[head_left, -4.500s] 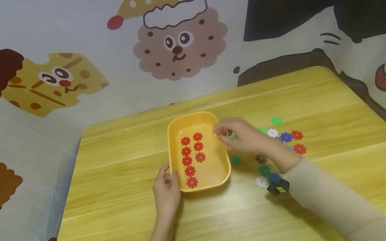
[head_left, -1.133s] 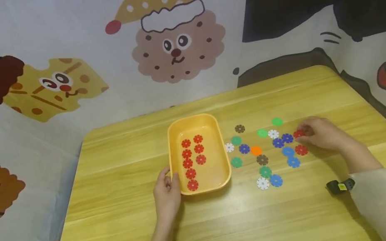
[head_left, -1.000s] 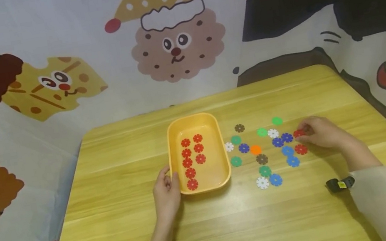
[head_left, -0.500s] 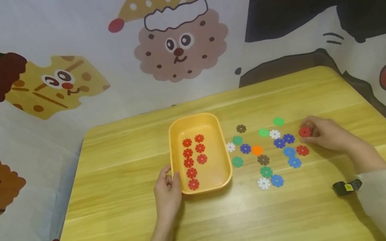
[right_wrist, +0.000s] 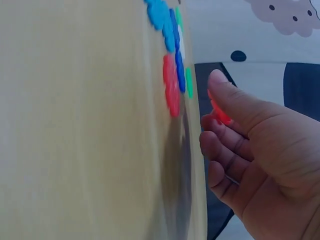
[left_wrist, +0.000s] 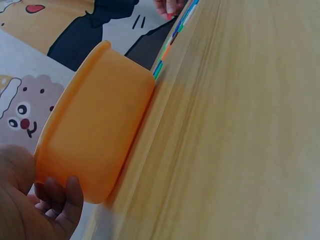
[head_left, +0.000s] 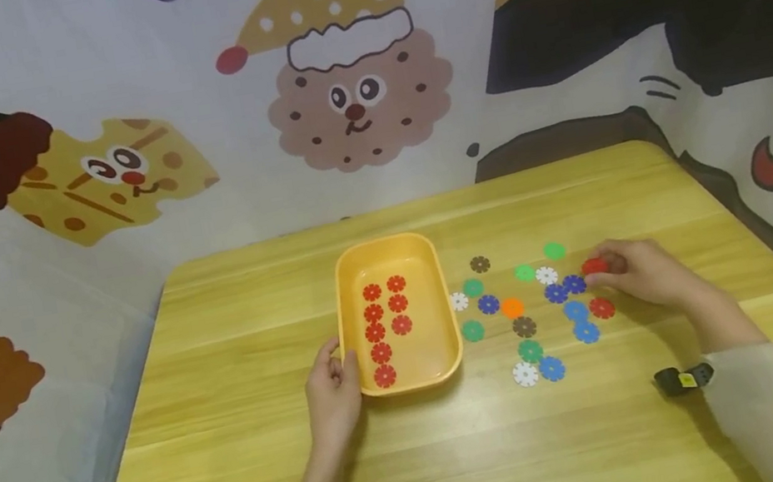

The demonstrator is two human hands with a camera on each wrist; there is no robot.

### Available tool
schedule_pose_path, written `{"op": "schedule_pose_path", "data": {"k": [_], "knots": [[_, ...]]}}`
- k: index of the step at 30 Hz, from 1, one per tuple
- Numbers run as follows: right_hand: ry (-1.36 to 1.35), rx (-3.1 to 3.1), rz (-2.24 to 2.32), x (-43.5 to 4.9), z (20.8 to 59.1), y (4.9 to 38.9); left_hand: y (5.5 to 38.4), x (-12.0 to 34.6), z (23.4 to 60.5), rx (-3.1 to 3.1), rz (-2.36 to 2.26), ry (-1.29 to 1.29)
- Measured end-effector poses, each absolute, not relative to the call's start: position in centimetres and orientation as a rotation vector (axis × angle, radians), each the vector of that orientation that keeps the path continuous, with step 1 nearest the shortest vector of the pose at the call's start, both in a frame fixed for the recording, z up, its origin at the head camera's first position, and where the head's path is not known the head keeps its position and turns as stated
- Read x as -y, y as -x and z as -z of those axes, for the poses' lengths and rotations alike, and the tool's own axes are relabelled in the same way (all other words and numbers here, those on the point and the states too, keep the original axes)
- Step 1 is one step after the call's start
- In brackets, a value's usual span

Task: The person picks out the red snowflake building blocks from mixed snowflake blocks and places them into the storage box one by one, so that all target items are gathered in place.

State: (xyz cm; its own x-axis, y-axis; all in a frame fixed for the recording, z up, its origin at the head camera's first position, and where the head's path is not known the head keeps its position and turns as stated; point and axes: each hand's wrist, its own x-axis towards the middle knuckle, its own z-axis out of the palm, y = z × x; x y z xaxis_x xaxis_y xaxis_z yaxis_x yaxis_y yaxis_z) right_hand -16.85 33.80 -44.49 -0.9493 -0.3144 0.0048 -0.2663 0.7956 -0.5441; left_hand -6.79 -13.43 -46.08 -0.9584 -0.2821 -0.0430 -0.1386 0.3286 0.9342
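A yellow-orange plastic tray (head_left: 431, 310) stands on the table, with several red snowflake discs (head_left: 376, 332) laid inside in two columns. My left hand (head_left: 333, 397) grips its near left side; in the left wrist view the thumb of that hand (left_wrist: 30, 200) is at the rim and the fingers curl against the outer wall. At the right of the loose pieces, my right hand (head_left: 637, 269) pinches a red snowflake disc (head_left: 593, 266) between thumb and fingers. The right wrist view shows this disc (right_wrist: 218, 111) partly hidden behind the thumb. Another red disc (head_left: 602, 309) lies just below that hand.
Right of the tray lie scattered snowflake discs: blue (head_left: 552, 369), white (head_left: 525, 374), green (head_left: 530, 351), brown (head_left: 524, 327) and one orange (head_left: 513, 308). A cartoon-printed cloth (head_left: 379, 192) hangs behind the wooden table (head_left: 467, 464).
My right hand has gone from the tray's right edge to the far right pieces and picked up a red disc, lately shifting slightly left with it. My left hand keeps its hold.
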Motion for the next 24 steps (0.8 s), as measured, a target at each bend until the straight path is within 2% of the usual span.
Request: {"op": "schedule_pose_path", "data": {"k": [13, 24], "knots": [[0.455, -2.879, 1.008, -30.3, 43.2, 16.8, 6.8, 13.4, 46.2, 2.436, 1.707, -0.352], [0.629, -2.863, 1.105, -26.8, 43.8, 17.5, 6.8, 13.5, 46.2, 2.438, 1.704, -0.362]]}}
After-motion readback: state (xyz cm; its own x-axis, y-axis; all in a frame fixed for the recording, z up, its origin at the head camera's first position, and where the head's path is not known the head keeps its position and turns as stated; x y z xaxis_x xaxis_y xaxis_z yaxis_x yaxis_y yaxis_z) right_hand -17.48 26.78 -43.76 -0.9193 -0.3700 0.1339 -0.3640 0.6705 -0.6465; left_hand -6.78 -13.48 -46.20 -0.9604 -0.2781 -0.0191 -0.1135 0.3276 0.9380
